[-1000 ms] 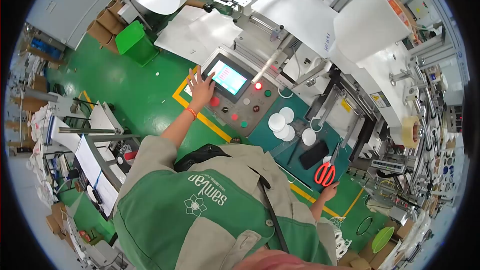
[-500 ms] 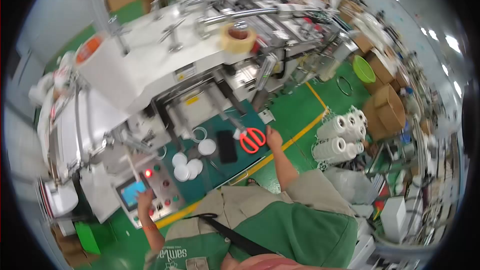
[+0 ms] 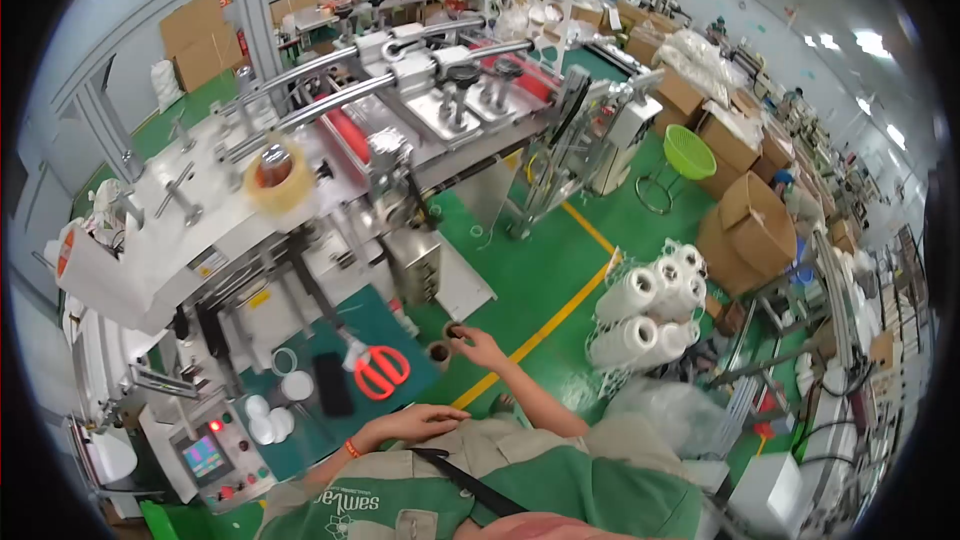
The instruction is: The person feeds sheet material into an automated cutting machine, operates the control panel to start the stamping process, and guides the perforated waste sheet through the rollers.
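My left hand [image 3: 425, 422], with an orange band at its wrist, is held palm down in front of my waist, fingers stretched out and holding nothing. Further right, my right hand [image 3: 480, 348] reaches past the green mat [image 3: 385, 315], its fingertips closed at the rim of a small brown tube [image 3: 453, 328]. A second brown tube [image 3: 438, 352] stands beside it. On the mat lie red-handled scissors [image 3: 382, 372], a black phone-like slab [image 3: 333, 385] and several white discs [image 3: 268, 424].
A control panel with a lit screen [image 3: 203, 454] is at lower left. The machine carries a tape roll [image 3: 278, 180]. White rolls [image 3: 625, 342], a large carton [image 3: 748, 235] and a green basket [image 3: 689, 152] stand on the right. People are in the background.
The view has swung right. My left hand has left the touchscreen and come back to my waist. My right hand has moved from the mat's edge beside the scissors to the brown tubes.
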{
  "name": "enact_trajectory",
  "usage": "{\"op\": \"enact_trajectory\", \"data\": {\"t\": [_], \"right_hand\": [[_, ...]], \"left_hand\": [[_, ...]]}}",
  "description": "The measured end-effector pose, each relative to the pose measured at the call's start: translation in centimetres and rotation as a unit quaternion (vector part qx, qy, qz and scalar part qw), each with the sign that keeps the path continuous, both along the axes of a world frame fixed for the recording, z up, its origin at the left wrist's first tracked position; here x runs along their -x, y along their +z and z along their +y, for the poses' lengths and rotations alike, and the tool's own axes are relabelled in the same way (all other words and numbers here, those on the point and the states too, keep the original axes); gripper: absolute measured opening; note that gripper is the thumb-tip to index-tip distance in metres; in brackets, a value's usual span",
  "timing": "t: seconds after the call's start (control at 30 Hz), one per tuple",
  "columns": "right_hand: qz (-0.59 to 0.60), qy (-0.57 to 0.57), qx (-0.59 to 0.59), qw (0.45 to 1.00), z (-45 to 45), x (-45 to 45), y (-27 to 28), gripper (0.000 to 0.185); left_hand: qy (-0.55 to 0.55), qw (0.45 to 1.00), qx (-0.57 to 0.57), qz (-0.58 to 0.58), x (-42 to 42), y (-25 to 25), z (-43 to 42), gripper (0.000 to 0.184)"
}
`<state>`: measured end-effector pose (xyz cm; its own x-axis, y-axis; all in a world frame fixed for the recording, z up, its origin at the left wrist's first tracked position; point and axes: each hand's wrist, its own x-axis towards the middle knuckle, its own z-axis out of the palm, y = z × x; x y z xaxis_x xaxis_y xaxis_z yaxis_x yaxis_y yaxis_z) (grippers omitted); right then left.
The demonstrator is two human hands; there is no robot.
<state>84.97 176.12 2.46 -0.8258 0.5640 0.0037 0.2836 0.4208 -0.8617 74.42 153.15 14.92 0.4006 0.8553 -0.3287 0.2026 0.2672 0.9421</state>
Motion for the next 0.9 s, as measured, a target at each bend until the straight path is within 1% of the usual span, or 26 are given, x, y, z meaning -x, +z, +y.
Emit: {"op": "enact_trajectory", "data": {"t": [0.03,0.07,0.1,0.13,0.17,0.2,0.23,0.27,0.33,0.37,0.4,0.43,0.47,0.5,0.53,0.57,0.6,0.63,0.67,0.7,0.73,0.77,0.8,0.83,0.87,0.9], "right_hand": [[0.007,-0.007,-0.031,0.999,3.3,-2.1,0.5,0.039],[0.01,-0.055,-0.005,0.998,6.8,-4.2,0.8,0.037],[-0.024,-0.107,0.004,0.994,10.6,-6.3,1.6,0.033],[-0.015,-0.144,-0.024,0.989,14.7,-8.1,2.1,0.028],[0.041,-0.186,-0.052,0.98,18.9,-9.5,1.2,0.025],[0.028,-0.199,-0.07,0.977,22.2,-10.6,3.1,0.024],[0.012,-0.21,-0.088,0.974,25.6,-10.8,6.1,0.023],[0.069,-0.197,-0.096,0.973,29.3,-10.4,7.6,0.022],[0.146,-0.167,-0.19,0.956,34.2,-7.7,15.3,0.02],[0.156,-0.166,-0.219,0.949,36.0,-5.8,19.4,0.02],[0.174,-0.151,-0.265,0.936,38.1,-3.7,22.7,0.019],[0.207,-0.123,-0.316,0.918,39.4,-1.4,26.4,0.02],[0.237,-0.1,-0.331,0.908,40.4,0.8,29.8,0.023],[0.227,-0.069,-0.418,0.877,41.6,3.0,33.6,0.022],[0.267,-0.064,-0.456,0.846,43.5,5.7,36.2,0.019],[0.299,-0.074,-0.521,0.796,44.7,8.2,39.9,0.017],[0.292,-0.083,-0.554,0.776,46.4,10.6,43.0,0.021],[0.264,-0.089,-0.568,0.774,47.3,12.6,46.1,0.024],[0.229,-0.094,-0.585,0.772,48.5,14.7,49.0,0.026],[0.182,-0.134,-0.599,0.768,49.9,17.4,50.8,0.023],[0.126,-0.134,-0.632,0.752,51.5,20.0,52.3,0.022],[0.065,-0.151,-0.666,0.728,53.5,22.8,53.1,0.02],[0.006,-0.169,-0.695,0.699,55.6,25.5,53.5,0.019],[-0.014,-0.158,-0.702,0.695,57.6,27.7,53.9,0.019],[-0.019,-0.176,-0.707,0.685,59.1,29.4,54.0,0.018],[-0.022,-0.194,-0.71,0.676,59.1,30.5,54.4,0.018]], "left_hand": [[0.026,0.999,0.023,-0.042,-1.1,0.1,3.0,0.042],[0.05,0.994,0.049,-0.084,-2.0,0.3,5.5,0.043],[0.057,0.994,0.05,-0.082,-2.9,0.2,7.8,0.043],[0.094,0.992,0.017,-0.084,-3.5,0.1,10.3,0.045],[0.129,0.988,-0.018,-0.086,-3.9,0.1,12.8,0.048],[0.171,0.982,-0.048,-0.066,-4.9,1.5,14.4,0.045],[0.21,0.973,-0.032,-0.085,-5.7,2.0,15.2,0.042],[0.251,0.962,-0.016,-0.103,-6.4,2.1,15.8,0.04],[0.284,0.955,-0.01,-0.088,-6.5,1.6,16.3,0.031],[0.317,0.941,0.01,-0.116,-6.3,0.8,16.6,0.029],[0.343,0.933,-0.006,-0.111,-5.9,2.2,17.4,0.027],[0.356,0.929,-0.005,-0.1,-5.3,2.1,18.4,0.027],[0.368,0.925,-0.005,-0.09,-4.8,2.0,19.3,0.027],[0.375,0.924,-0.021,-0.075,-4.2,2.8,20.8,0.026],[0.386,0.916,-0.038,-0.105,-3.6,2.8,22.3,0.027],[0.405,0.897,-0.083,-0.157,-3.3,5.0,24.3,0.028],[0.413,0.89,-0.075,-0.175,-2.3,4.3,25.6,0.029],[0.411,0.897,-0.058,-0.153,-1.1,4.9,27.0,0.029],[0.424,0.886,-0.072,-0.173,-0.1,4.1,28.5,0.029],[0.435,0.875,-0.085,-0.195,0.9,3.5,30.0,0.029],[0.447,0.873,-0.1,-0.167,1.5,3.7,31.1,0.029],[0.443,0.871,-0.116,-0.176,2.4,3.2,32.3,0.03],[0.431,0.88,-0.107,-0.172,3.3,3.7,33.0,0.03],[0.419,0.888,-0.098,-0.164,4.2,4.5,33.5,0.03],[0.423,0.89,-0.101,-0.137,4.9,4.8,34.1,0.03],[0.433,0.884,-0.109,-0.137,5.3,5.2,34.6,0.03]]}}
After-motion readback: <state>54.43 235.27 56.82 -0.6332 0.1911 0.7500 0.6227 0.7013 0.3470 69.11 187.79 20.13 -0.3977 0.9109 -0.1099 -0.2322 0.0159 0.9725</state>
